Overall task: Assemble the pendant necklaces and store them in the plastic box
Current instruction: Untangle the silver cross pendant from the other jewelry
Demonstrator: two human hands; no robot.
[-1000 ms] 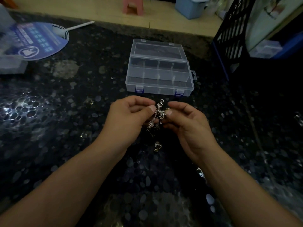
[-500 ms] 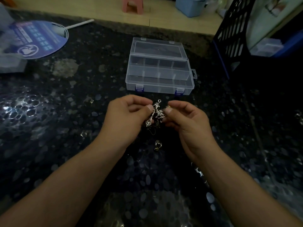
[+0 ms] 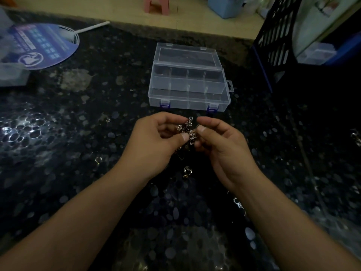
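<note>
A small silver pendant with its chain hangs between my two hands above the dark table. My left hand pinches it with thumb and fingers from the left. My right hand pinches it from the right, thumb on top. A thin chain trails down below my fingers. Just beyond my hands stands the clear plastic box, lid open and leaning back, its divided compartments showing. A loose pendant lies on the table under my hands.
A round blue hand fan lies at the far left beside a clear bag. A black mesh rack stands at the right. Small metal pieces glint near my right forearm. The dark speckled table ends at the back, where the floor shows.
My hands have kept the pendant between them and turned it slightly; my left thumb has shifted lower on it. The box has not moved.
</note>
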